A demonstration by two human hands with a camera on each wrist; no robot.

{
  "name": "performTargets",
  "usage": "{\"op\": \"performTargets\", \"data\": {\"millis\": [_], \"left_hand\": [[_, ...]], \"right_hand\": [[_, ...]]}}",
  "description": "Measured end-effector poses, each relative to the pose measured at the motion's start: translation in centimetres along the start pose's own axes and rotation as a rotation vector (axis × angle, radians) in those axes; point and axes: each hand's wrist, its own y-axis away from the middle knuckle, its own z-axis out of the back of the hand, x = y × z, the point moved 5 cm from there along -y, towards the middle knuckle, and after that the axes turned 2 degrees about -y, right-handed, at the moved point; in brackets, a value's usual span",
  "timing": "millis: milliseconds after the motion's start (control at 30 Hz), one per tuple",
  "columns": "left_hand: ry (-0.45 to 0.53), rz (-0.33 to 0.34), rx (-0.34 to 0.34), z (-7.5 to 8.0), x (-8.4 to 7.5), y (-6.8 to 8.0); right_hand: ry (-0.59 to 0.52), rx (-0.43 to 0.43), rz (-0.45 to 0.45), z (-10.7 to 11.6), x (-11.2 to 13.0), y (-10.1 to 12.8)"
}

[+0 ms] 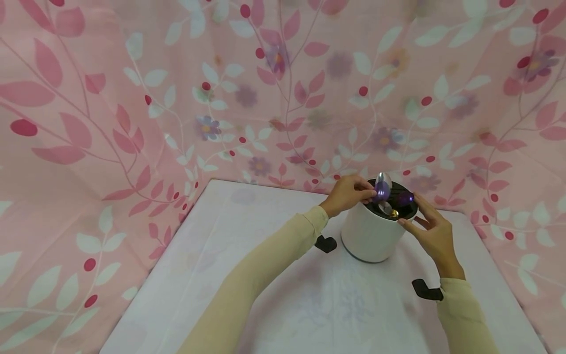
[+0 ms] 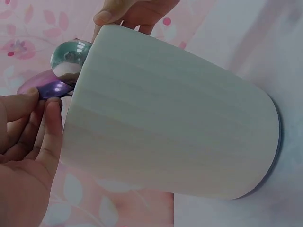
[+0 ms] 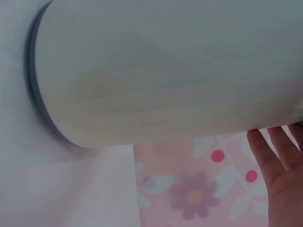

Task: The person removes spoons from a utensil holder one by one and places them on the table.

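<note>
A white round cutlery holder [image 1: 370, 231] with a dark inside stands upright on the table. My left hand [image 1: 351, 195] is at its left rim and pinches a purple spoon [image 1: 382, 191] between thumb and fingers; the spoon's lower part is hidden by the holder. Spoon heads show at the top: a silver one [image 2: 70, 60], a gold one [image 1: 394, 214] and another purple one [image 1: 407, 198]. My right hand [image 1: 435, 233] holds the holder's right side, thumb at the near rim. In the right wrist view its fingers [image 3: 270, 158] touch the holder's wall.
A white cloth covers the table [image 1: 212, 246]. Pink floral fabric [image 1: 274, 98] hangs behind and at both sides, close to the table's back edge. Black pieces [image 1: 326, 244] sit at both wrists.
</note>
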Motion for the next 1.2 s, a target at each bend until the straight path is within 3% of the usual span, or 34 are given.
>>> {"op": "performTargets", "data": {"millis": [167,433,633,933,1200], "left_hand": [[0.026,-0.012,0.051,-0.2,-0.9,0.2],[-0.023,-0.057,0.057,0.3,-3.1,0.4],[0.065,-0.109,0.055,1.1,-5.2,0.4],[0.206,-0.23,-0.007,4.1,-9.0,0.6],[0.372,-0.283,-0.05,6.9,-12.1,1.6]], "right_hand": [[0.014,0.007,0.0,-0.2,0.2,0.2],[0.014,-0.003,0.012,-0.3,0.8,0.2],[0.005,-0.002,0.008,-0.3,0.8,0.1],[0.029,-0.008,-0.027,-0.2,0.4,0.1],[0.022,-0.014,-0.015,-0.1,0.4,0.3]]}}
